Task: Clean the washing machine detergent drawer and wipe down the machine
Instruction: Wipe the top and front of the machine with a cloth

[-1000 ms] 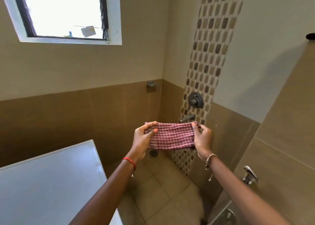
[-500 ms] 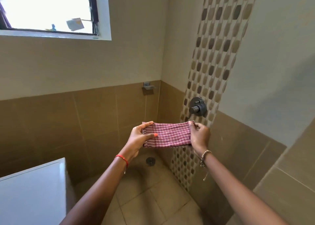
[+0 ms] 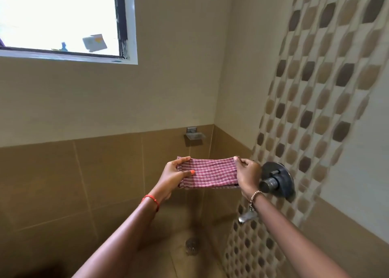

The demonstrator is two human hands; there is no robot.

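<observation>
A red-and-white checked cloth (image 3: 209, 172) is stretched flat between my two hands at chest height in the shower corner. My left hand (image 3: 173, 175) pinches its left end, thumb on top. Its right end is gripped by my right hand (image 3: 248, 175), just left of the round metal shower valve (image 3: 275, 178). The washing machine and its detergent drawer are out of view.
A tap spout (image 3: 247, 216) juts from the patterned tile strip below my right wrist. A floor drain (image 3: 191, 244) lies beneath the cloth. A small metal soap dish (image 3: 194, 134) hangs on the back wall. A window (image 3: 63, 19) is at the upper left.
The view has swung right and up, so the white machine top at the lower left has left the frame. My hands still hold the cloth taut, now closer to the shower valve.
</observation>
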